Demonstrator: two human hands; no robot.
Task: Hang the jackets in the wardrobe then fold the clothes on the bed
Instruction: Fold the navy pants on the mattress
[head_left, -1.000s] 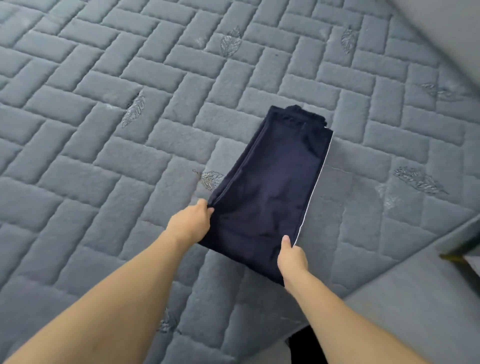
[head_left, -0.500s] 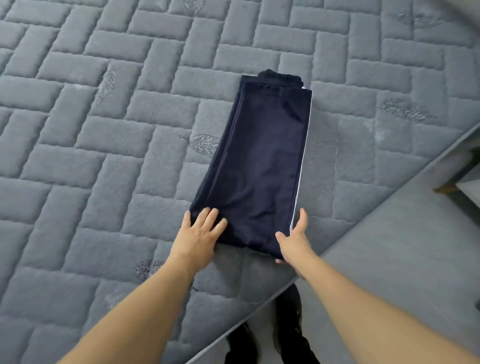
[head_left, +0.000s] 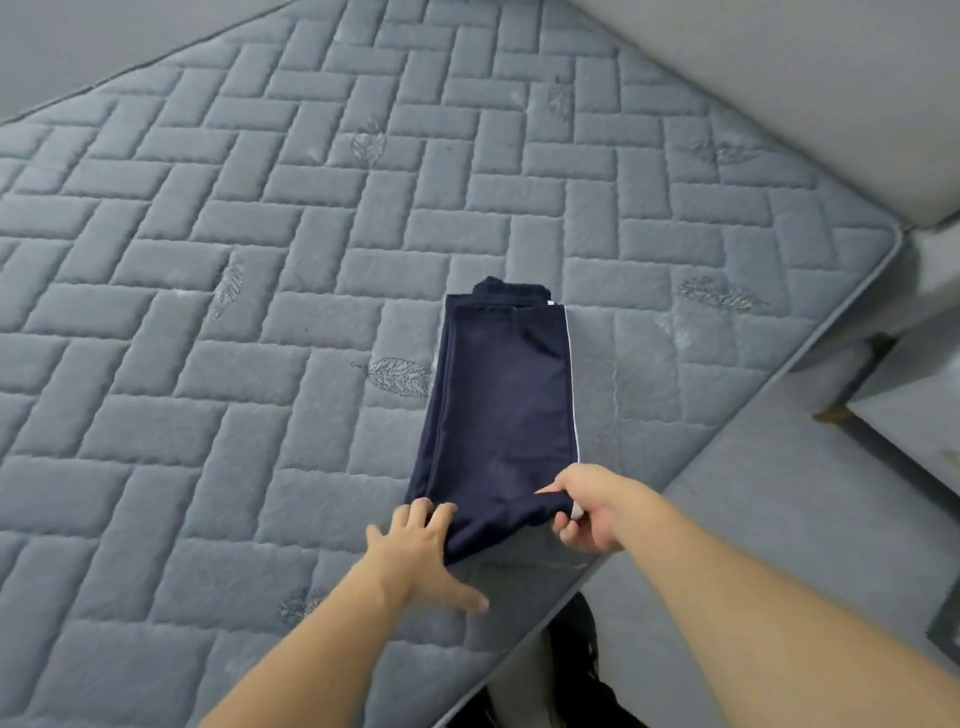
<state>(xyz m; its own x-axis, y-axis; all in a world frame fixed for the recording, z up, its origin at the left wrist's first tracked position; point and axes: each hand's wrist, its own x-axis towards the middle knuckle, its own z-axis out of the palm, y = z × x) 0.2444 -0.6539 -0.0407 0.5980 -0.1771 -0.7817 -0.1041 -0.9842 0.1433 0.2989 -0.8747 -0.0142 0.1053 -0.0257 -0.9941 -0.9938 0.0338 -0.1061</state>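
1 corner of trousers (head_left: 501, 410) now lifted; right hand (head_left: 592, 512) pinches it.

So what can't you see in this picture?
- Trousers, head view: their underside lies hidden against the bed.
- Right hand: fingertips hidden, curled under the cloth.
- Left hand: palm faces down, out of sight.
- Wardrobe and jackets: nowhere in view.
- Both arms: cut off by the bottom edge.
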